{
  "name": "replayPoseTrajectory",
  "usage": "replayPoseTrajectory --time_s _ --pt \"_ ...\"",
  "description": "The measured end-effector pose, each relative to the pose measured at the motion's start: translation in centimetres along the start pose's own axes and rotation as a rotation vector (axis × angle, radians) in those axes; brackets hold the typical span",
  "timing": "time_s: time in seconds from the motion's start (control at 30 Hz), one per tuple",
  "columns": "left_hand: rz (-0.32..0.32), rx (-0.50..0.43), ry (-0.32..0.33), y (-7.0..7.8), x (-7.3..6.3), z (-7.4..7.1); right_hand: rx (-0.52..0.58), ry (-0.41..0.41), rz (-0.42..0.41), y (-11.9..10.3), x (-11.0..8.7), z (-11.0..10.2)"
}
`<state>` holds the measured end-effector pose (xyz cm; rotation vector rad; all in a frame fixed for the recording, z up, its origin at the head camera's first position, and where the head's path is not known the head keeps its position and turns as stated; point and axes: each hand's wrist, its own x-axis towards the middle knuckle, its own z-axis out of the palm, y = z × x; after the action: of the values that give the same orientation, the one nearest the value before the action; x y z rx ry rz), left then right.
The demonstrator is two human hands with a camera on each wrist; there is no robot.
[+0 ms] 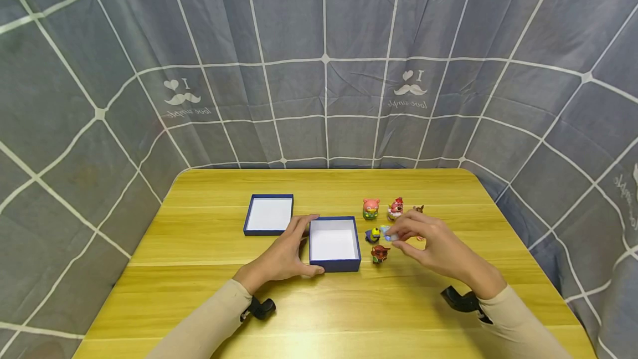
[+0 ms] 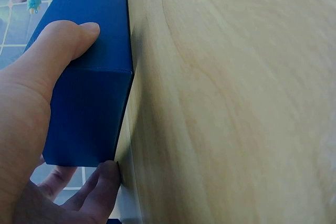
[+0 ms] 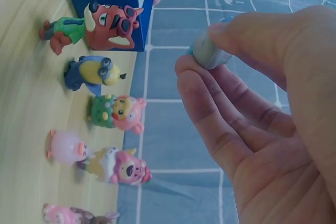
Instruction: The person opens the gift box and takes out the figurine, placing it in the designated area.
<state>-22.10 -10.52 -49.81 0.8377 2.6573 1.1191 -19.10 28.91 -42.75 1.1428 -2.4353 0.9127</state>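
Note:
My left hand [image 1: 283, 255] grips an open dark blue box [image 1: 336, 266], thumb on its front wall and fingers around its left and back side. The inside is white. In my right hand [image 1: 440, 245] a small light blue and grey figurine [image 3: 210, 53] is pinched between thumb and fingertips, raised above the table to the right of the box. Close to that hand stand a fox figurine [image 3: 113, 24] in a green shirt, a yellow and blue minion figurine [image 3: 92, 72] and a pink-hooded figurine [image 1: 371, 209].
A shallow blue lid [image 1: 269, 214], white inside, lies behind the left hand. Farther right are a pink bear figurine [image 3: 128, 167], a pale pink duck figurine [image 3: 68, 147] and a pink figurine [image 3: 58, 214] beside a brown one [image 1: 418, 209]. A grey checked curtain [image 1: 289, 87] surrounds the wooden table [image 1: 309, 314].

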Motion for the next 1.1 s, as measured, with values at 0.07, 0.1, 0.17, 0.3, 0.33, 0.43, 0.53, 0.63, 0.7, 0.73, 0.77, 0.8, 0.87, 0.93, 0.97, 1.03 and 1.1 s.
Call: replayPoseTrajectory --time_s 0.07,0.1,0.17,0.3,0.33,0.43,0.53,0.63,0.7,0.73,0.77,0.8,0.87,0.93,0.97,1.03,1.1 --pt "-0.001 0.003 0.000 0.0 0.0 0.0 -0.001 0.004 0.005 0.1 -0.2 -0.1" --pt "-0.001 0.005 0.001 0.0 0.0 0.0 -0.004 0.006 0.006 0.1 -0.3 -0.1" --pt "-0.001 0.009 0.003 0.0 0.0 0.0 -0.009 0.011 0.004 0.2 -0.5 -0.2" --pt "-0.002 0.011 0.004 0.0 0.0 0.0 -0.016 0.012 0.015 0.4 -1.0 -0.3" --pt "-0.003 0.010 0.003 0.0 0.0 0.0 -0.016 0.011 0.020 0.4 -1.1 -0.3" --pt "-0.003 0.007 0.001 0.0 0.0 0.1 -0.020 0.010 0.026 0.6 -1.5 -0.3" --pt "-0.002 0.004 0.001 0.0 0.0 0.1 -0.024 0.012 0.021 0.8 -1.8 -0.3" --pt "-0.005 -0.003 0.002 0.1 -0.1 0.1 -0.030 0.014 0.012 1.0 -2.1 -0.2" --pt "-0.008 -0.004 0.001 0.1 -0.1 0.1 -0.034 0.017 0.010 1.1 -2.3 -0.1" --pt "-0.010 -0.005 0.001 0.1 -0.1 0.1 -0.032 0.018 0.010 1.2 -2.4 0.0" --pt "-0.011 -0.004 0.001 0.2 -0.1 0.1 -0.034 0.020 0.011 1.3 -2.6 0.0" --pt "-0.012 -0.005 0.001 0.2 -0.2 0.1 -0.035 0.021 0.014 1.3 -2.7 0.1" --pt "-0.012 -0.005 0.002 0.2 -0.2 0.1 -0.039 0.025 0.017 1.5 -3.0 0.2" --pt "-0.013 -0.005 0.002 0.2 -0.2 0.1 -0.040 0.025 0.020 1.7 -3.3 0.3" --pt "-0.013 -0.005 0.001 0.2 -0.2 0.1 -0.040 0.024 0.021 1.7 -3.4 0.3" --pt "-0.016 -0.003 -0.001 0.2 -0.2 0.1 -0.040 0.025 0.021 1.9 -3.7 0.5" --pt "-0.019 0.006 -0.003 0.2 -0.1 0.1 -0.035 0.025 0.024 2.0 -3.9 0.6"
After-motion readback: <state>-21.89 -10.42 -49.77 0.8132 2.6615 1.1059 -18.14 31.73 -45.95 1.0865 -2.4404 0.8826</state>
